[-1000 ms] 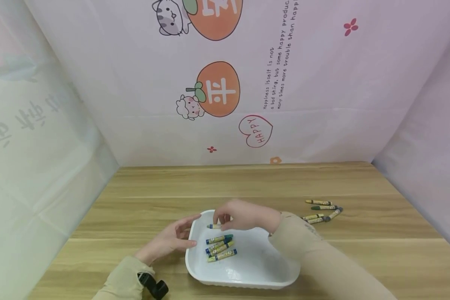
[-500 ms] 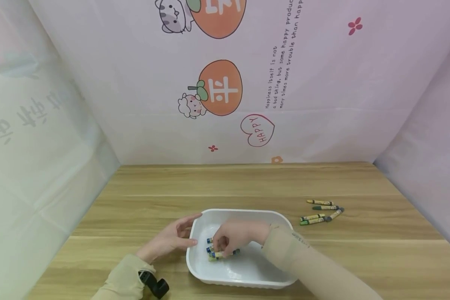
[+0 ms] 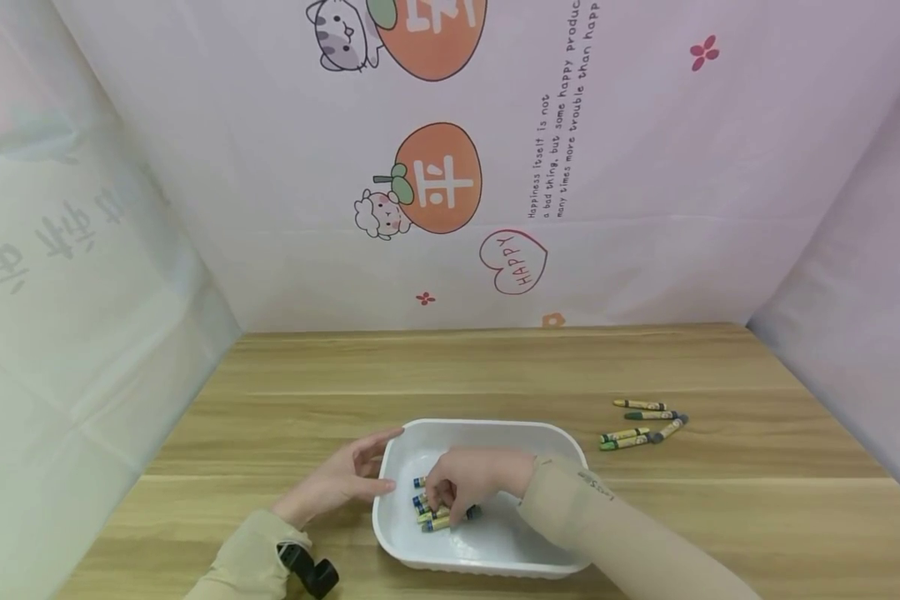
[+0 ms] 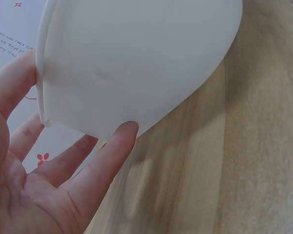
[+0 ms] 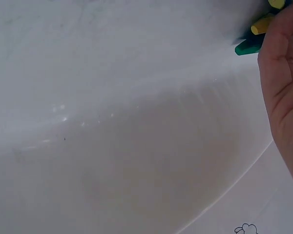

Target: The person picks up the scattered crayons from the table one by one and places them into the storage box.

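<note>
A white plastic tray [image 3: 527,540] stands on the wooden table. Against its left side rests my left hand [image 3: 333,485], the fingers spread and fairly straight along the wall and rim. Inside the tray, my right hand [image 3: 468,485] is bent down with thumb and fingertips pinching a dark-tipped crayon [image 3: 437,524], low beside the others. Several crayons with blue ends lie there in a loose row, partly hidden under that hand; one blue-ended crayon [image 3: 420,482] shows at its left. A green crayon tip [image 5: 248,48] and a yellow crayon tip [image 5: 261,24] peek out in the right wrist view.
On the table right of the tray lies a loose group of several crayons, among them a dark green crayon [image 3: 650,416] and a light green crayon [image 3: 624,444]. A printed cloth wall [image 3: 630,267] rises at the table's back edge, with plain cloth at both sides.
My right hand has moved from the tray's back left toward the front, bringing a crayon down beside the row. In the last half second it has shifted only slightly. My left hand stays put.
</note>
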{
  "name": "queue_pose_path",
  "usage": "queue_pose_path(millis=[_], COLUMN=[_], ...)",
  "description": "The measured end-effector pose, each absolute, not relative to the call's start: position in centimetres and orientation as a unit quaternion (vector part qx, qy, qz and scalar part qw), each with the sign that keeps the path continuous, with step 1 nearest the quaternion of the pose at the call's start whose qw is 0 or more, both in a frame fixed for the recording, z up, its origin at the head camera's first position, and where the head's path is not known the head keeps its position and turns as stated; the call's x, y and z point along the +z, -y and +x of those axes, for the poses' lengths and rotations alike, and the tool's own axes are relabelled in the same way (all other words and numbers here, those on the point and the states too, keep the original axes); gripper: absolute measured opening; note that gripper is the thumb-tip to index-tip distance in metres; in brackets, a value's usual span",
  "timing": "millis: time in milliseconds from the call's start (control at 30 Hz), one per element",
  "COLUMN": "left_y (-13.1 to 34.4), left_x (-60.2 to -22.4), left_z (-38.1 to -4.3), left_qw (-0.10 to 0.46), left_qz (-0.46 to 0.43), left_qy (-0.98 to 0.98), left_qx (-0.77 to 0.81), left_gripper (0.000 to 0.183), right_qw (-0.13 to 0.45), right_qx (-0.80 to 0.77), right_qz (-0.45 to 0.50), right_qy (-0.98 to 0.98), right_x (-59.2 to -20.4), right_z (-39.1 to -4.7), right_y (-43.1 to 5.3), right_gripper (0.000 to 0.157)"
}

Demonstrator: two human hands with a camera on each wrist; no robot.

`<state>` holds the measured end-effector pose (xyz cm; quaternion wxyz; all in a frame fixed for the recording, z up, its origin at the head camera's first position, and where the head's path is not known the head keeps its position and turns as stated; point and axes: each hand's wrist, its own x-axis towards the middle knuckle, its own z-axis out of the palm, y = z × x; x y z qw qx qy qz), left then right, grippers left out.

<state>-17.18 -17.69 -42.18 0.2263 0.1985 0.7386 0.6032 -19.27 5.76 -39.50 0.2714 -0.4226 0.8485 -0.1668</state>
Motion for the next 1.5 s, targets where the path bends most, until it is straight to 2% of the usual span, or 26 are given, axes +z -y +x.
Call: queue_pose_path(millis=[400, 633, 833, 1167, 1500], left_y=[17.6, 17.6, 17.6, 17.5, 17.6], left_x=[-42.4, -42.4, -42.4, -42.2, -42.5], left_z=[-17.0, -17.1, -17.1, -17.0, -17.0], left_qw=[0.225, 0.224, 0.224, 0.222, 0.222], left_qz=[0.190, 0.195, 0.189, 0.183, 0.189], left_qy=[-0.738, -0.737, -0.738, -0.743, -0.743], left_qx=[0.607, 0.607, 0.608, 0.604, 0.602], left_gripper=[0.079, 0.079, 0.079, 0.079, 0.080], right_qw=[0.276, 0.241, 0.203, 0.176, 0.153], right_qx=[-0.213, -0.242, -0.255, -0.292, -0.325], right_qz=[-0.395, -0.403, -0.404, -0.384, -0.340], right_qy=[-0.850, -0.849, -0.855, -0.858, -0.869], right_x=[-37.6, -33.7, -32.2, -33.3, -36.2], right_z=[-19.1, -19.1, -19.1, -19.5, -19.7], right_y=[-6.4, -8.5, -11.4, -17.4, -23.5], right_gripper=[0.018, 0.019, 0.020, 0.019, 0.019])
